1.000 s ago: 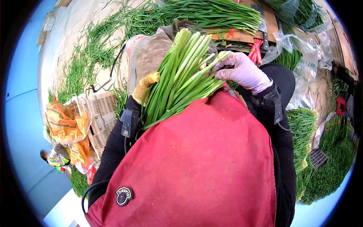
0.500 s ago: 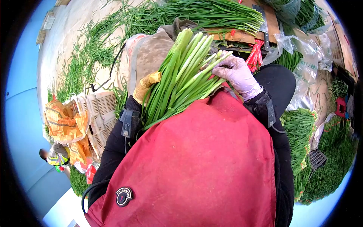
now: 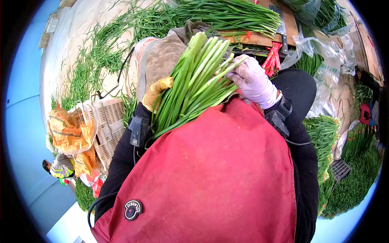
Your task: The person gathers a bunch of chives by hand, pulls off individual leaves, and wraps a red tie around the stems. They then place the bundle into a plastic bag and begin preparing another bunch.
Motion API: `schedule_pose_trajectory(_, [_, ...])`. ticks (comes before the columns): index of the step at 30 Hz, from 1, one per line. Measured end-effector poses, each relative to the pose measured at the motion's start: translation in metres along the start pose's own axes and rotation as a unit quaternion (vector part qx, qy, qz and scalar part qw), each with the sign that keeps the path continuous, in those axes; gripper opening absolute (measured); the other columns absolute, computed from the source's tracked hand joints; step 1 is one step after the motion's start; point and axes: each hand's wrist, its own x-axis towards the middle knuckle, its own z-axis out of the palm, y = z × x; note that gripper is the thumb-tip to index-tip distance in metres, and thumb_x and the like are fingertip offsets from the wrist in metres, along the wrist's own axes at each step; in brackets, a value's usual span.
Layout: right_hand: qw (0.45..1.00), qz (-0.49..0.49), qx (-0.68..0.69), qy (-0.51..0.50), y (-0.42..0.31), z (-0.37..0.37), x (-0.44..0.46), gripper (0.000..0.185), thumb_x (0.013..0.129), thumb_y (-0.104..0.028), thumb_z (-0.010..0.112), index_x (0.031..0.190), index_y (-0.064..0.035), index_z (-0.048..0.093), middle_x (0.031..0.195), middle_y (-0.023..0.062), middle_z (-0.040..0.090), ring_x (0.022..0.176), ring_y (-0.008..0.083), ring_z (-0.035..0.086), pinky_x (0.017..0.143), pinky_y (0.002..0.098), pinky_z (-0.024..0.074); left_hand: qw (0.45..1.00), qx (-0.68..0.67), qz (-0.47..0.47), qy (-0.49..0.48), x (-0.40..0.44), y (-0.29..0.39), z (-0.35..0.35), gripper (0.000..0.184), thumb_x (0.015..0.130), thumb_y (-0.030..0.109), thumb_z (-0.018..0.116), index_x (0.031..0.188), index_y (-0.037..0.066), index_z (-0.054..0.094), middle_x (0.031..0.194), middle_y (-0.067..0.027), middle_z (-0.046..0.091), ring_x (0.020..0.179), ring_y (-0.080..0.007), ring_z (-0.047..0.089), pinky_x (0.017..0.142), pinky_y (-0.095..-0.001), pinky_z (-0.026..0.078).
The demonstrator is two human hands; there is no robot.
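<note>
A thick bunch of garlic chives (image 3: 184,87) lies slantwise above my red apron (image 3: 210,170), pale cut ends pointing up and away. My left hand (image 3: 157,94), in a yellow glove, is closed around the bunch from its left side. At the right side of the bunch is my right hand (image 3: 253,81) in a pale lilac glove. Its fingers are bent and pinched against the outer stalks near their pale ends. The glove's back hides the exact fingertips.
Ahead, more chives (image 3: 239,16) lie on a wooden board (image 3: 259,39) beside a knife (image 3: 283,32) and red ties (image 3: 271,60). A plastic crate (image 3: 109,117) and orange sacks (image 3: 71,129) stand left. Bundled chives (image 3: 322,139) are stacked right. A person (image 3: 63,166) is far left.
My right hand has turned at the wrist and its fingers have curled in more, along the stalks on the right. My left hand and the bunch stay nearly still.
</note>
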Motion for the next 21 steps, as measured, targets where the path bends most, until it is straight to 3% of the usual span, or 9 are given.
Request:
schedule_pose_trajectory(4, [0.990,0.106,0.086,0.033,0.014,0.010,-0.012,0.011,0.083,0.001,0.061,0.093,-0.0031,0.063,0.089,0.0090,0.060,0.084,0.0255,0.059,0.076,0.0326,0.0481,1.000,0.013,0.008,0.010,0.001,-0.002,-0.007,0.044,0.083,0.023,0.063,0.122,0.002,0.056,0.107,-0.0095,0.066,0.091,-0.0188,0.065,0.083,-0.0325,0.054])
schedule_pose_trajectory(7, [0.976,0.136,0.110,0.126,0.038,0.002,-0.012,0.007,0.088,-0.007,0.061,0.094,-0.0036,0.063,0.084,0.0112,0.061,0.078,0.0270,0.060,0.071,0.0346,0.0492,1.000,0.015,0.012,0.018,-0.001,-0.003,-0.007,0.045,0.083,0.022,0.063,0.122,0.002,0.056,0.107,-0.0093,0.066,0.092,-0.0183,0.065,0.083,-0.0317,0.053])
schedule_pose_trajectory(9, [0.950,0.200,0.136,0.196,0.050,-0.030,-0.015,0.008,0.090,-0.010,0.062,0.095,-0.0053,0.066,0.086,0.0055,0.064,0.079,0.0158,0.061,0.073,0.0288,0.0507,1.000,0.008,0.012,0.015,-0.003,-0.002,-0.008,0.045,0.082,0.022,0.063,0.122,0.002,0.055,0.107,-0.0091,0.066,0.092,-0.0181,0.064,0.084,-0.0315,0.053])
schedule_pose_trajectory(12, [0.918,0.291,-0.057,0.262,0.072,-0.097,-0.043,0.009,0.091,-0.009,0.061,0.096,-0.0058,0.067,0.086,0.0023,0.064,0.078,0.0114,0.059,0.074,0.0247,0.0474,1.000,-0.006,0.014,0.006,-0.004,-0.002,-0.008,0.047,0.081,0.023,0.063,0.123,0.003,0.055,0.108,-0.0090,0.065,0.092,-0.0181,0.064,0.084,-0.0321,0.053])
schedule_pose_trajectory(14, [0.891,0.330,0.004,0.312,0.093,-0.126,-0.070,0.013,0.091,-0.006,0.058,0.099,-0.0040,0.069,0.086,-0.0005,0.063,0.075,0.0066,0.055,0.068,0.0179,0.0426,1.000,-0.010,0.015,0.008,-0.006,-0.002,-0.007,0.048,0.081,0.024,0.064,0.124,0.003,0.055,0.108,-0.0089,0.065,0.092,-0.0181,0.064,0.085,-0.0322,0.053])
schedule_pose_trajectory(15, [0.876,0.400,0.082,0.258,0.094,-0.140,-0.084,0.014,0.089,-0.004,0.058,0.097,-0.0031,0.069,0.087,0.0005,0.064,0.075,0.0076,0.056,0.070,0.0190,0.0433,1.000,-0.011,0.013,0.009,-0.006,-0.002,-0.008,0.049,0.081,0.024,0.064,0.124,0.003,0.054,0.108,-0.0089,0.065,0.092,-0.0181,0.064,0.085,-0.0322,0.052])
schedule_pose_trajectory(17, [0.911,0.405,0.068,0.040,0.087,-0.149,-0.095,0.012,0.088,-0.006,0.060,0.096,-0.0022,0.068,0.087,0.0034,0.066,0.081,0.0122,0.060,0.077,0.0243,0.0471,1.000,-0.004,0.011,0.004,-0.005,-0.002,-0.010,0.051,0.081,0.024,0.064,0.125,0.003,0.053,0.109,-0.0088,0.065,0.093,-0.0181,0.064,0.085,-0.0322,0.052])
schedule_pose_trajectory(19, [0.942,0.315,0.020,-0.117,0.060,-0.135,-0.078,0.013,0.089,-0.011,0.062,0.095,-0.0022,0.069,0.090,0.0044,0.066,0.086,0.0131,0.061,0.081,0.0261,0.0477,1.000,0.011,0.011,-0.008,-0.003,0.000,-0.008,0.052,0.081,0.024,0.064,0.127,0.002,0.052,0.111,-0.0089,0.064,0.094,-0.0181,0.064,0.086,-0.0322,0.052])
schedule_pose_trajectory(21, [0.918,0.364,0.140,-0.072,0.034,-0.106,-0.051,0.024,0.089,-0.021,0.063,0.105,-0.0030,0.069,0.099,0.0068,0.067,0.096,0.0149,0.062,0.088,0.0286,0.0471,1.000,0.020,0.015,-0.007,-0.003,-0.002,-0.007,0.054,0.081,0.025,0.064,0.128,0.002,0.051,0.112,-0.0088,0.064,0.095,-0.0181,0.064,0.086,-0.0324,0.052])
